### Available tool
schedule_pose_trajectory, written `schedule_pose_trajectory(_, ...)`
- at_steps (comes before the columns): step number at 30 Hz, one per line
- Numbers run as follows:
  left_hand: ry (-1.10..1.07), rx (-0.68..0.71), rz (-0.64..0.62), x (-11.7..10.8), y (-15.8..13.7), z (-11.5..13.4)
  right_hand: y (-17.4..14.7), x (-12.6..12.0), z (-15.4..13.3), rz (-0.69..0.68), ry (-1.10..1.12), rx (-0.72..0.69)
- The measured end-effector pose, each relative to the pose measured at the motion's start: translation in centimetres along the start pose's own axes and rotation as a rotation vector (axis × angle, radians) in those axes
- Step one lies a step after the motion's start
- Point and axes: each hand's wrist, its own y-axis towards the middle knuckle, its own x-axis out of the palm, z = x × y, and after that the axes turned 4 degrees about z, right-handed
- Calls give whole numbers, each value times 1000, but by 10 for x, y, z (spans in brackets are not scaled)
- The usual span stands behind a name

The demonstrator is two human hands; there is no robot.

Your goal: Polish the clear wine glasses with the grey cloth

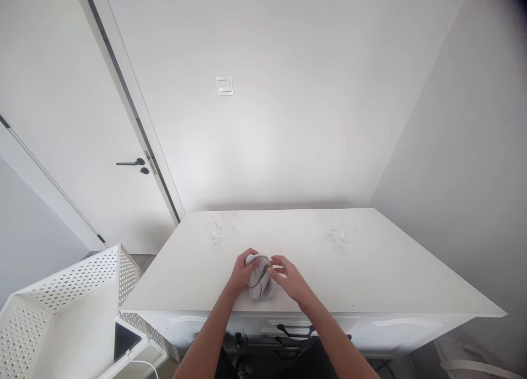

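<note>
A crumpled light grey cloth (258,283) is bunched up just above the front edge of the white top. My left hand (244,269) is closed around its left side, thumb over the fabric. On the other side my right hand (288,277) has its fingers curled, with the fingertips and thumb at the cloth's right edge. Whether something is wrapped inside the cloth I cannot tell. Beyond my left hand stand several clear stemmed glasses (211,228), close together. Another group of clear stemmed glasses (336,223) is farther right; their outlines are faint.
The white dresser top (395,274) has black drawer handles (295,330) below its front edge. At lower left is a white perforated bin (78,274) with a dark screen-like panel (124,339) and a white cable. Behind are a wall with a switch (224,86) and a door (82,121).
</note>
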Motion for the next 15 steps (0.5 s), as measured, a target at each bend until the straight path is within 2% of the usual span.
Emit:
schedule_pose_trajectory(2,14,-11,10,0,1,-1,8,16,15,-40,-3,54)
schedule_pose_trajectory(5,17,-29,5,0,1,1,17,26,21,23,-29,-11)
schedule_pose_trajectory(7,5,-19,-20,0,0,4,19,26,21,-12,47,-59)
schedule_pose_trajectory(9,-9,-13,-47,0,-1,8,20,25,24,-33,156,-47)
schedule_pose_trajectory(11,-22,-28,-47,0,-3,10,20,24,29,18,258,-10)
schedule_pose_trajectory(13,-20,-57,2,2,-8,8,19,24,37,76,369,14)
schedule_pose_trajectory(15,21,-103,110,6,-18,5,17,24,42,73,473,15)
